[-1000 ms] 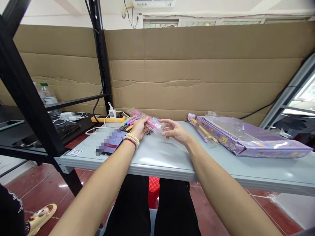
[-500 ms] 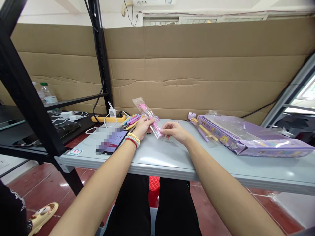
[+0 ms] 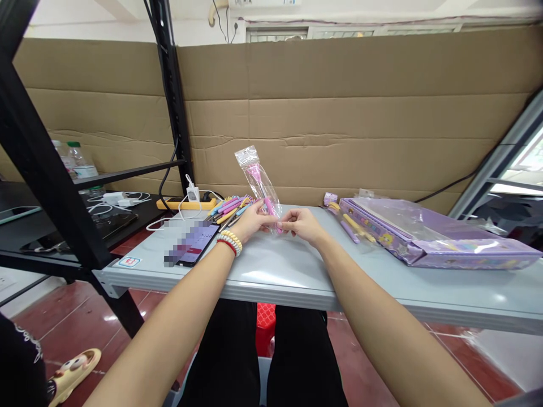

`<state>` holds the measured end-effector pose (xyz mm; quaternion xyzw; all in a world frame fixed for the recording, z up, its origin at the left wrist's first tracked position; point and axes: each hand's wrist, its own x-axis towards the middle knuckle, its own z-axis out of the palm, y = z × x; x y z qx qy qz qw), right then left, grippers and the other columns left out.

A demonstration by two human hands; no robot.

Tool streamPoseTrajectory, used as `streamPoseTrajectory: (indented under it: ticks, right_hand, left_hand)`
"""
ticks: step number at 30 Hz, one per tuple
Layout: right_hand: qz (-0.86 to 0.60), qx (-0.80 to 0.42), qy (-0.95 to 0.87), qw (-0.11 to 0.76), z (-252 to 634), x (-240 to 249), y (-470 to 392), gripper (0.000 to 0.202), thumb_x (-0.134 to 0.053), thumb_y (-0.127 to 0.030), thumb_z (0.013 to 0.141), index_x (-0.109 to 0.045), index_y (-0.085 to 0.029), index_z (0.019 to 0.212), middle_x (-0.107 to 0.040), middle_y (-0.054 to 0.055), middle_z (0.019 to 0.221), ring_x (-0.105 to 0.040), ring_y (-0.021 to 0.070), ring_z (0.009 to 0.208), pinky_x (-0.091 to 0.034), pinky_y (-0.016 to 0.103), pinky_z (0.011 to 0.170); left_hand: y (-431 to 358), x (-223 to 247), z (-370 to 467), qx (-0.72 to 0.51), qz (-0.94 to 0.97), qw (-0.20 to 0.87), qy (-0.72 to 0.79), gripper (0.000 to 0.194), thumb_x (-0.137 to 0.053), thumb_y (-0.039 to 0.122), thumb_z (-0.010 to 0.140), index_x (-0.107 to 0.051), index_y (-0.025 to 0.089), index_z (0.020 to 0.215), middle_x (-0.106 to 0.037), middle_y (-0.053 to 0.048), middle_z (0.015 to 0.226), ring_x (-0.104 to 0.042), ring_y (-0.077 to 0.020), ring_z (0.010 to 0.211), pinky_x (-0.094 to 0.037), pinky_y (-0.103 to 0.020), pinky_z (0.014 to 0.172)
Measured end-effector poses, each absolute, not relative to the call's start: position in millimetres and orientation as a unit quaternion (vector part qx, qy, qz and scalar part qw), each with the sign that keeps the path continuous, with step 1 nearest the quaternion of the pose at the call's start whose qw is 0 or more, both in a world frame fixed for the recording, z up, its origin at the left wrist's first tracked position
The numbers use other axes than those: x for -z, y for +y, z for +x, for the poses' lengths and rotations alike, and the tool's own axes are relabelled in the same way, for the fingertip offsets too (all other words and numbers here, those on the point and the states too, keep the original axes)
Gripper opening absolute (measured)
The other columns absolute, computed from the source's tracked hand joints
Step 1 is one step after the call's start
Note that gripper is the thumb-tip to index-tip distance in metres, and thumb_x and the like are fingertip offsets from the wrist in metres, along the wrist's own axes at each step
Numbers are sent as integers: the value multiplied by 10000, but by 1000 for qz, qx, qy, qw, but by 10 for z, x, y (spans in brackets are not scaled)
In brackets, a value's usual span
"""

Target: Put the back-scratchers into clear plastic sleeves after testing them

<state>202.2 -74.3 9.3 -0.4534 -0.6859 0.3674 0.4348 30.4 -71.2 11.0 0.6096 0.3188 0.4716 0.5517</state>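
Between my hands a clear plastic bag (image 3: 263, 180) with a pink pen-like item inside stands tilted, its top end leaning left and away from me. My left hand (image 3: 251, 220) pinches the bag's lower left side. With thumb and fingertips together, my right hand (image 3: 300, 224) grips its bottom end. Behind my left hand lies a pile of colourful pens (image 3: 228, 208), purple, yellow and blue among them. A phone (image 3: 198, 243) with a lit, partly blurred screen rests left of my left wrist.
A purple box (image 3: 436, 232) with plastic wrapping lies on the right of the grey table (image 3: 280, 277), bagged pens (image 3: 354, 225) beside it. A yellow power strip (image 3: 186, 204) with a white charger sits at the back left. Black shelf posts (image 3: 55, 147) stand left; cardboard (image 3: 339, 113) closes the back.
The bag has turned more upright, its top end rising and showing more of the clear upper part. My right hand has moved slightly left, closer to my left hand.
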Motion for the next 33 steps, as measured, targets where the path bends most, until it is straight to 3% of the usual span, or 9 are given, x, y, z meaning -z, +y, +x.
streamPoseTrajectory:
  ticks: [2,4,11,16,20,26,30,33]
  right_hand:
    - [-465,-357,-678,443,2020,-98,-747,376,-821,-421,490,-600,-141,610,-645,56,566,-529,111,495,-341,209,400]
    - [-468,-352,-672,453,2014,-103,-752,371,-818,-417,485,-598,-142,600,-646,58,560,-530,113,487,-337,211,396]
    - [-470,-354,-649,482,2000,-103,-750,297,-786,-360,487,-587,-147,543,-640,58,542,-548,119,474,-353,213,391]
    - [-473,-369,-633,489,2000,-116,-763,301,-805,-345,461,-595,-143,534,-615,46,504,-562,128,480,-343,207,378]
    - [-467,-384,-634,482,1998,-119,-766,343,-824,-385,473,-590,-141,528,-614,53,504,-569,132,477,-345,208,375]
    - [-448,-431,-618,482,1996,-87,-714,415,-756,-518,619,-581,-144,575,-665,92,622,-623,154,525,-357,198,349]
    - [-455,-429,-576,526,2022,-93,-686,344,-673,-486,745,-595,-151,724,-702,108,867,-655,146,595,-387,186,358]
    - [-484,-414,-566,523,2040,-91,-669,297,-621,-442,806,-583,-154,742,-692,111,907,-645,132,586,-383,190,358]
  left_hand:
    - [-716,-98,309,-461,630,543,310,948,-841,220,548,-373,194,1372,-677,-27,812,-643,-147,654,-474,-250,580]
    - [-695,-76,315,-464,641,532,302,986,-850,191,522,-363,178,1379,-689,-52,855,-653,-161,694,-485,-266,615]
    - [-614,-34,327,-465,667,523,256,606,-826,278,580,-609,117,1122,-711,-115,953,-663,-181,803,-494,-322,765]
    - [-674,-41,334,-426,681,542,245,764,-807,221,600,-510,151,1300,-709,-116,1001,-662,-188,843,-490,-322,754]
    - [-672,-24,341,-443,685,521,252,737,-804,184,576,-543,118,1261,-719,-100,895,-661,-185,792,-488,-318,732]
    - [-605,-17,351,-461,679,509,260,568,-780,151,567,-624,102,1111,-715,-85,834,-637,-157,711,-484,-301,700]
    - [-543,-33,317,-562,618,448,317,373,-703,114,626,-643,114,995,-709,-101,887,-640,-174,793,-493,-313,744]
    - [-484,-29,265,-614,582,396,357,261,-677,138,655,-654,134,914,-703,-78,871,-632,-176,795,-494,-314,748]
